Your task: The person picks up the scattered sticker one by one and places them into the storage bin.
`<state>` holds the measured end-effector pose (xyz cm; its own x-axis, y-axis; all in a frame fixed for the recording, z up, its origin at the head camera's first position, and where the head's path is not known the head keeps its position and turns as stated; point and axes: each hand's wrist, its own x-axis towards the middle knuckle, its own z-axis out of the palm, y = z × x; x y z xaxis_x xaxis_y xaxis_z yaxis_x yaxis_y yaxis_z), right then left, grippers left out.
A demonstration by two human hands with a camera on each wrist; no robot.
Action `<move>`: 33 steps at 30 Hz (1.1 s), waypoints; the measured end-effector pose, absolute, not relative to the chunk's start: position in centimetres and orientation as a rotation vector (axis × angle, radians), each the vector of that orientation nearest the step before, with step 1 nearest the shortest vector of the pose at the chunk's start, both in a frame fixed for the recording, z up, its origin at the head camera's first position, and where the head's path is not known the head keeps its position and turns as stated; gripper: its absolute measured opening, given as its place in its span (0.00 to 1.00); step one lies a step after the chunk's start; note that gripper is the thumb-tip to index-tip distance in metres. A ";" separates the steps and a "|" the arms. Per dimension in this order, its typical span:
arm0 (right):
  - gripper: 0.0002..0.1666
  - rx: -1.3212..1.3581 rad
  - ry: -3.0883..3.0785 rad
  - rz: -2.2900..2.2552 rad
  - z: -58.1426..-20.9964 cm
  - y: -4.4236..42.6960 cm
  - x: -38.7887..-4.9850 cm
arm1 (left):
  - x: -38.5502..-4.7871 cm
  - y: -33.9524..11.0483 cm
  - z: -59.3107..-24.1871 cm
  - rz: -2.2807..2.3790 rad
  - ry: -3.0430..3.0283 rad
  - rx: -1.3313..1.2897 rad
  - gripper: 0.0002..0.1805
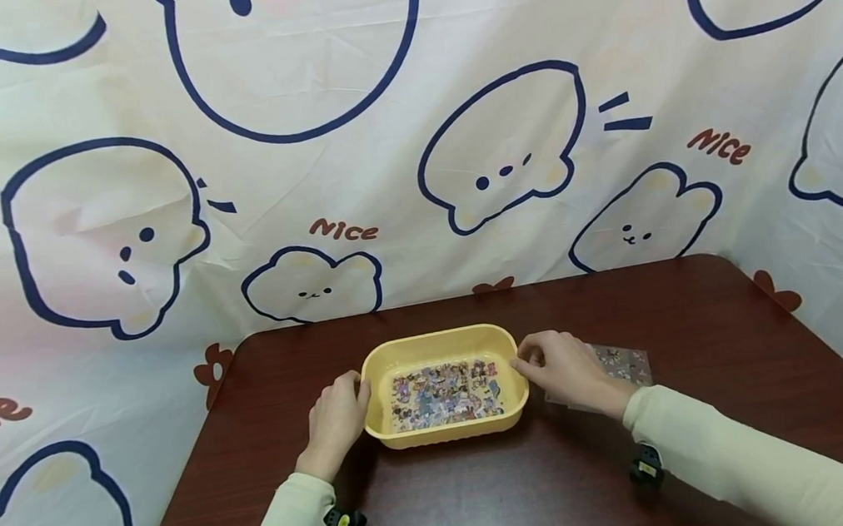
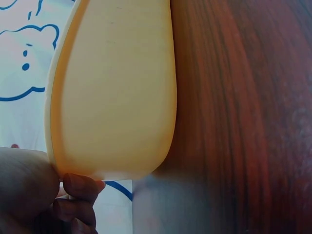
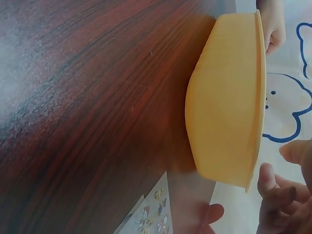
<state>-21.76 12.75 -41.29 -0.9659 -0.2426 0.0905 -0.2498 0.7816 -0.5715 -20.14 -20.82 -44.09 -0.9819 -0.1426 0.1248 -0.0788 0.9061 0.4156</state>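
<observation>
A yellow plastic tray point(image 1: 447, 436) with rounded corners sits on the table, and small colourful cartoon stickers point(image 1: 444, 395) cover much of its bottom. My left hand point(image 1: 335, 417) grips the tray's left end; the left wrist view shows its curled fingers point(image 2: 80, 187) against the end wall below the rim. At the opposite end is my right hand point(image 1: 566, 367), its thumb and fingertips by the rim. In the right wrist view, those fingers point(image 3: 278, 195) and the thumb stand spread, with a gap between them and the tray. Clear sticker sheets point(image 1: 629, 364) lie partly beneath the right forearm.
The dark brown wooden table point(image 1: 487, 499) extends around the tray. Behind it hangs a pale cloth point(image 1: 399, 181) with cartoon outlines, and it also covers the sides. A small dark device point(image 1: 646, 467) is strapped on each wrist.
</observation>
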 end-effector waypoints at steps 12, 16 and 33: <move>0.10 0.394 -2.921 0.908 -41.5 13.8 -21.7 | -20.1 -20.9 -44.1 -0.620 -2.905 0.172 0.18; 0.10 0.398 -2.918 0.908 -41.4 14.2 -21.6 | -20.1 -20.9 -44.0 -0.619 -2.899 0.170 0.17; 0.12 0.408 -2.935 0.907 -42.2 16.6 -21.5 | -20.0 -20.8 -44.1 -0.627 -2.910 0.172 0.17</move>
<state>-21.47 16.55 -42.24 -0.9644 -0.2370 0.1171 -0.2618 0.7941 -0.5486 -20.04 -20.85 -44.10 -0.9807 -0.1453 0.1308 -0.0785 0.9056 0.4169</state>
